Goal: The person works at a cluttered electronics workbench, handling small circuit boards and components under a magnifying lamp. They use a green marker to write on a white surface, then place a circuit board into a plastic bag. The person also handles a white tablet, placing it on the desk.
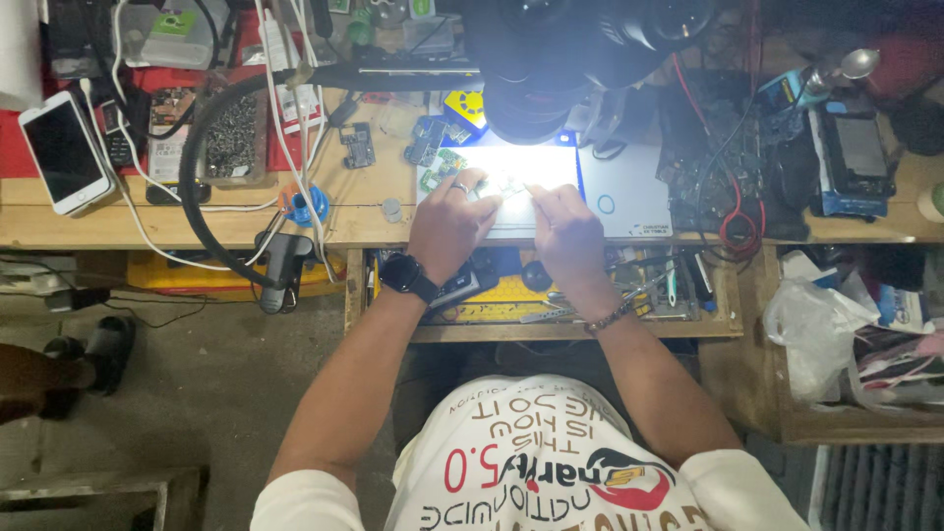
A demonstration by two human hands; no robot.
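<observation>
Both hands, left (450,224) and right (565,228), pinch something unclear above the open drawer (590,313) of tools.

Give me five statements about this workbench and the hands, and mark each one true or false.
1. Both hands, the left hand and the right hand, rest on the lit mat. True.
2. The left wrist is bare. False: it wears a black watch.
3. A white phone lies at the bench's left end. True.
4. The drawer under the bench is closed. False: it is pulled open, with tools inside.
5. The microscope stands above the mat. True.
</observation>
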